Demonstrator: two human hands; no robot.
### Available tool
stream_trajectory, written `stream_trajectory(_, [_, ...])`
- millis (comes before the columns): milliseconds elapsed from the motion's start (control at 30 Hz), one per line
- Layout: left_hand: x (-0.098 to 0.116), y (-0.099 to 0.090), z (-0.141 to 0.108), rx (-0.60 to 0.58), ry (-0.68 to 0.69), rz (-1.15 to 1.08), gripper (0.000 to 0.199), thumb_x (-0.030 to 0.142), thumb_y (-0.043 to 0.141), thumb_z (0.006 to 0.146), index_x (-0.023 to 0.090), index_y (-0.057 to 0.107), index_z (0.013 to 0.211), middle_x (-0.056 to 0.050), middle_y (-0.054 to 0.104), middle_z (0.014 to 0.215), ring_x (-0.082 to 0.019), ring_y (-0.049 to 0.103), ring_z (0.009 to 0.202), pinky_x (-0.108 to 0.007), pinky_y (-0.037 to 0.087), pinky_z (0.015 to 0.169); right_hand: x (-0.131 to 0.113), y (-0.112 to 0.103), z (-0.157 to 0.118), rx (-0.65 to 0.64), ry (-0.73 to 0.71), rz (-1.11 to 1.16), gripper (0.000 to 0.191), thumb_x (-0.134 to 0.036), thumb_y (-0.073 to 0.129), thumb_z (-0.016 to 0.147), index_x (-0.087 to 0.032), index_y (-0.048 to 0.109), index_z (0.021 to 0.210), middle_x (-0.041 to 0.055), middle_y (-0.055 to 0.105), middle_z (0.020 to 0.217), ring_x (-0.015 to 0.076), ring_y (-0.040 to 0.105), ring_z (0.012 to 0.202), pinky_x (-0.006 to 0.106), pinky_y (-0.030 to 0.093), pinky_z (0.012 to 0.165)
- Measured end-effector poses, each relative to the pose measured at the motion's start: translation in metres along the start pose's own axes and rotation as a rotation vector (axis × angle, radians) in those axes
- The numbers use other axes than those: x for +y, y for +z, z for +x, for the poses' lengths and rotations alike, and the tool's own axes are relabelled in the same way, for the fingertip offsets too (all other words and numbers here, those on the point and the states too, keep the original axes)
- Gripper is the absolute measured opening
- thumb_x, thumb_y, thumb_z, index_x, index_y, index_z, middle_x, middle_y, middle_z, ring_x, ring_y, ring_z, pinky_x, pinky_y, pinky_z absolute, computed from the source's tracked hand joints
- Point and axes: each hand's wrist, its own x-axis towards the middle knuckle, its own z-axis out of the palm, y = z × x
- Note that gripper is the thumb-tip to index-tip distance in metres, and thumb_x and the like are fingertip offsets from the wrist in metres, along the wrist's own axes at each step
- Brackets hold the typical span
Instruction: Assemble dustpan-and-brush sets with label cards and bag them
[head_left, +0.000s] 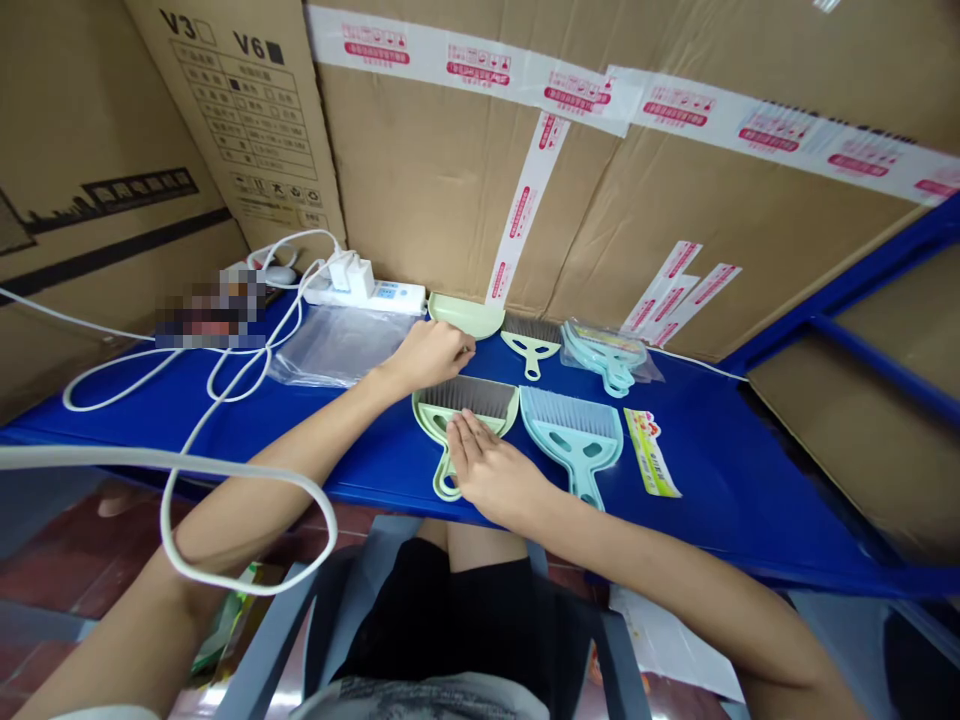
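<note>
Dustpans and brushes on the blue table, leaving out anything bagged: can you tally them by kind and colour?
Light green dustpans: 2
Light green brushes: 2
Light blue dustpan: 1
Light blue brush: 1
Total: 6

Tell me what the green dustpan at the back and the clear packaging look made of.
The green dustpan looks like molded plastic, smooth and evenly colored. The clear packaging is probably thin plastic film, glossy and see-through, with wrinkles catching light.

Makeshift packing workspace — blue table [720, 470], taped cardboard [420, 170]
</note>
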Motion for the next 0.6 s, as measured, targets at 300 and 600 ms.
stream_trajectory(300, [-0.001, 0.002, -0.001, 0.013, 0.015, 0.025, 0.027, 0.023, 0.056, 0.097, 0.019, 0.083, 0.098, -0.015, 0.081, 0.091, -0.029, 0.075, 0.083, -0.036, 0.049, 0.075, -0.005, -0.001, 0.003, -0.071, 0.111, 0.130, 0.051, -0.004, 0.040, 0.099, 0.009, 0.059, 0.145, 0.0309, 0.062, 0.148, 0.0407, 0.059, 0.144, 0.050, 0.053, 0.120])
stream_trajectory(600, [0.007, 0.002, -0.003, -0.031, 0.064, 0.063, 0.028, 0.021, 0.054, 0.098, 0.019, 0.081, 0.095, -0.014, 0.080, 0.091, -0.029, 0.075, 0.085, -0.035, 0.046, 0.072, 0.040, -0.070, -0.116, -0.022, 0.252, 0.353, 0.097, -0.045, 0.071, 0.099, -0.019, 0.017, 0.175, 0.0149, 0.033, 0.175, 0.0363, 0.030, 0.163, 0.054, 0.048, 0.125])
